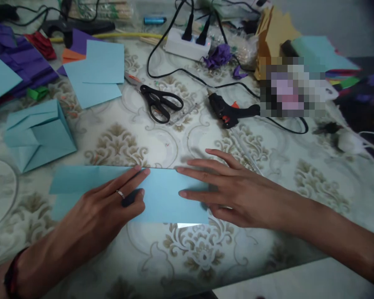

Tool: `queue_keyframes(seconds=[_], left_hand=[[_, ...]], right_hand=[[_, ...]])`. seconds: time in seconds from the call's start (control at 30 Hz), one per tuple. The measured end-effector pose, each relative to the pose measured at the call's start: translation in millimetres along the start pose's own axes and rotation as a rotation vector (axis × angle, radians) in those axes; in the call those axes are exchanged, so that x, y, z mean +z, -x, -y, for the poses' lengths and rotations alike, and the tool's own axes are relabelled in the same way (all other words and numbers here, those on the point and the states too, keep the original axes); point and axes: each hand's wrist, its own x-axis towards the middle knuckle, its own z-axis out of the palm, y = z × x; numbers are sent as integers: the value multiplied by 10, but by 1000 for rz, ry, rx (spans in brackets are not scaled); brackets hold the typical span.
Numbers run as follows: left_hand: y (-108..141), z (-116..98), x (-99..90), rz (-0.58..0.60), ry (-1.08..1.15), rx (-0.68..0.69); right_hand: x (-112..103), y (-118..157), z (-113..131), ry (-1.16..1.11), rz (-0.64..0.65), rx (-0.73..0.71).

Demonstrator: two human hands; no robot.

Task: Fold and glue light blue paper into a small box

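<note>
A light blue paper strip, folded along its length, lies crosswise on the patterned tablecloth. Its far edge carries the crease. My left hand, with a ring on one finger, presses two fingertips on that edge near the middle, the other fingers bent beneath. Spread over the strip's right end is my right hand, fingers apart and flat, fingertips on the paper and near its edge. At the left stands a folded light blue paper piece with a pocket shape.
Black scissors and a black glue gun lie beyond the strip. Behind them is a white power strip with black cables. Blue sheets and purple folded paper are at the back left. Gold paper stands back right.
</note>
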Motion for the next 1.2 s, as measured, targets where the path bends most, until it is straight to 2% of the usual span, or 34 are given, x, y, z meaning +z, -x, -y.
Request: queue_keyframes(seconds=[0.23,0.5,0.6,0.77,0.87,0.97,1.2], left_hand=[[63,14,27,54,37,-18],[70,42,20,17,31,-7],[40,47,35,4,34,-4],[-33,-44,102,-57,62,68],[-51,-134,106,-12,105,146],[-38,-204,60,31,46,132],[5,-236,-12,-67,-23,82]], right_hand=[[-20,257,-98,22,-1,8],[-20,437,-107,31,-33,39],[-12,383,-56,-3,-104,43],[44,121,146,-129,-332,123],[112,-48,308,-182,-329,167],[173,-149,435,-160,-287,132],[275,-152,682,-109,-296,125]])
